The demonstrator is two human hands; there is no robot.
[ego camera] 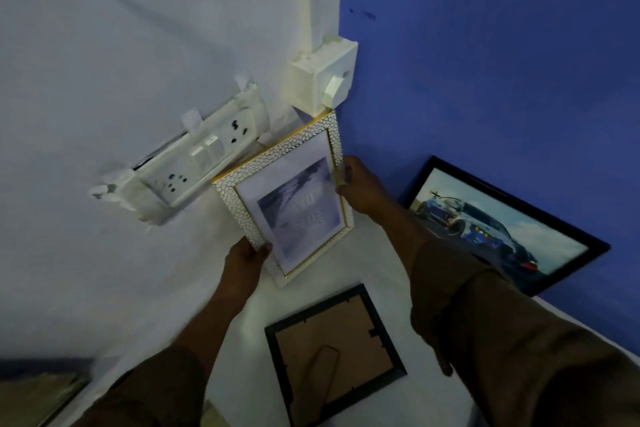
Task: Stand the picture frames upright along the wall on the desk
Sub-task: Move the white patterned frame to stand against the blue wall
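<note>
Three frames are showing near the corner switch box (320, 80). White pebbled frame (285, 196) is standing tilted directly below it — both hands steadying it, likely to seat it against the wall. Left hand (246, 262) is pinching the bottom corner, right hand (358, 185) clasping the side edge. Black frame (334, 354) is lying face-down on the counter (381, 246); car picture (498, 227) is leaning to the right.
</note>
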